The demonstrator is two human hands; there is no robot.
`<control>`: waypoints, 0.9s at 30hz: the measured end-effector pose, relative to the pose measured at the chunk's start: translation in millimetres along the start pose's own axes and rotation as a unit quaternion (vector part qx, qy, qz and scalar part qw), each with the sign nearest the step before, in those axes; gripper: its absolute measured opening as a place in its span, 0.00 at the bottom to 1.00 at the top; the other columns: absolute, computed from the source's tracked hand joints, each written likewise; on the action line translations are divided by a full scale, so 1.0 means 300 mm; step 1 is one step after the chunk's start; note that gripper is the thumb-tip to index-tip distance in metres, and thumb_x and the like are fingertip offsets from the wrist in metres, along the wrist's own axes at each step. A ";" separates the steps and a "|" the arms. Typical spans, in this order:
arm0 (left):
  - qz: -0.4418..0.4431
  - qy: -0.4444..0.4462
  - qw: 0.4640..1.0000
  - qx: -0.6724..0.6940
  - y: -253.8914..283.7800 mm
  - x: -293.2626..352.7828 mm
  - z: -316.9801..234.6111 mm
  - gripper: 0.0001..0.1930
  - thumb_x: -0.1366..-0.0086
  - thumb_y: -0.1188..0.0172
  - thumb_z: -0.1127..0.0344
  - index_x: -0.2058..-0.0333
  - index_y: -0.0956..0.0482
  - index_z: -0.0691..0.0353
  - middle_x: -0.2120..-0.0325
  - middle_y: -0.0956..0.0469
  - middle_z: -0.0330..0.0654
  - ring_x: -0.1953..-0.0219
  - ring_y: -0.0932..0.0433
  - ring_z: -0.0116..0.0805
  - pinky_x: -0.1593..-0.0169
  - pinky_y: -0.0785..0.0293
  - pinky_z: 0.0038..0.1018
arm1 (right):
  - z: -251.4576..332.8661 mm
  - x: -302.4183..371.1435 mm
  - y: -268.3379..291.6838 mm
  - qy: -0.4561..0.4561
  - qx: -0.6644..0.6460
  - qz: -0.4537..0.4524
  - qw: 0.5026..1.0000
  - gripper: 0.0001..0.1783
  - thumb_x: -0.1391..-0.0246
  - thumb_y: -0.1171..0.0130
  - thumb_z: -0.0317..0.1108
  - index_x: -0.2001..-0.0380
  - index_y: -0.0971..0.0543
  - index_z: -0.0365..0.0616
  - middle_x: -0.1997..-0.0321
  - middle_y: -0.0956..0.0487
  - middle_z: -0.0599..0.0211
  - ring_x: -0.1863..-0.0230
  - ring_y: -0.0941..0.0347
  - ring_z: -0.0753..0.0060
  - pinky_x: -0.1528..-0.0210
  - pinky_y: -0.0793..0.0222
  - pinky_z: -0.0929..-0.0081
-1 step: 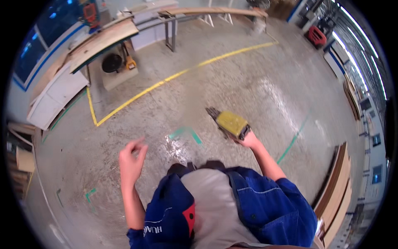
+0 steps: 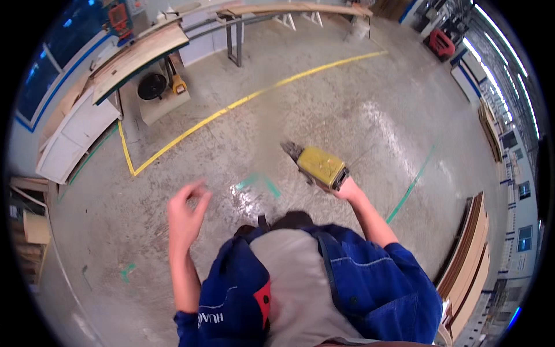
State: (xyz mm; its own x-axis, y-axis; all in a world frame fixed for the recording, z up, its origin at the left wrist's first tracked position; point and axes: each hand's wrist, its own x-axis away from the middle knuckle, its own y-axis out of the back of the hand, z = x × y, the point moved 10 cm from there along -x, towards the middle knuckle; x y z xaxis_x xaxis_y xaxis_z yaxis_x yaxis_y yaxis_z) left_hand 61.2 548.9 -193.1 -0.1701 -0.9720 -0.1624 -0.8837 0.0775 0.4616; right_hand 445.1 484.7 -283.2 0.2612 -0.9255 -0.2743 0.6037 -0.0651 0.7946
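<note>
My right hand is closed round the rear of a handheld power tool. The tool has a scuffed yellow body and a dark, narrow front end that points forward and left; its exact kind cannot be made out. My left hand is raised over the floor at the left, holding nothing. Its fingers are bent, with a gap between them and the thumb, and the fingertips are slightly blurred. Both forearms come out of blue jacket sleeves.
Yellow tape marks the grey floor ahead, and green tape lies nearer. A workbench with boards stands far left, above a black round object and a yellow-handled tool. Stacked boards lie at right.
The view has shifted slightly, and the floor markings sit a little differently. My right hand still grips the power tool; my left hand stays raised with its fingers bent.
</note>
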 end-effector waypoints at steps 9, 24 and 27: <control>0.187 -0.280 0.941 -0.019 -0.376 -1.024 -0.309 0.30 0.56 0.26 0.75 0.50 0.21 0.60 0.58 0.22 0.45 0.59 0.22 0.39 0.54 0.26 0.30 | -0.223 -0.864 0.043 0.219 -0.098 -0.098 0.966 0.05 0.53 0.37 0.33 0.71 0.21 0.48 0.72 0.20 0.63 0.77 0.27 0.61 0.74 0.35 0.67; 0.070 -0.163 0.984 -0.011 -0.274 -2.267 0.005 0.21 0.59 0.25 0.74 0.62 0.16 0.62 0.68 0.20 0.42 0.64 0.22 0.41 0.61 0.26 0.31 | -1.000 -2.235 -0.287 0.036 -0.520 0.379 0.765 0.26 0.44 0.39 0.47 0.46 0.28 0.46 0.45 0.24 0.57 0.46 0.23 0.62 0.48 0.24 0.57; 0.046 -0.174 0.983 0.020 -0.227 -2.485 0.140 0.21 0.59 0.24 0.73 0.62 0.16 0.61 0.68 0.20 0.42 0.65 0.23 0.39 0.62 0.26 0.30 | -1.121 -2.493 -0.280 0.125 -0.330 0.248 0.902 0.24 0.44 0.41 0.47 0.50 0.27 0.45 0.49 0.23 0.59 0.50 0.24 0.62 0.49 0.25 0.58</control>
State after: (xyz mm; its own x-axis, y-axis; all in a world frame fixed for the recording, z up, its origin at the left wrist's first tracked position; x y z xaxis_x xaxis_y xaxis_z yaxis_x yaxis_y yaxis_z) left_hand 229.8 1277.5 -140.2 -0.3824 -0.8262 -0.4137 -0.8733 0.1769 0.4540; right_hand 452.4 1307.7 -327.0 0.7347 -0.6610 -0.1525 0.6611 0.6474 0.3792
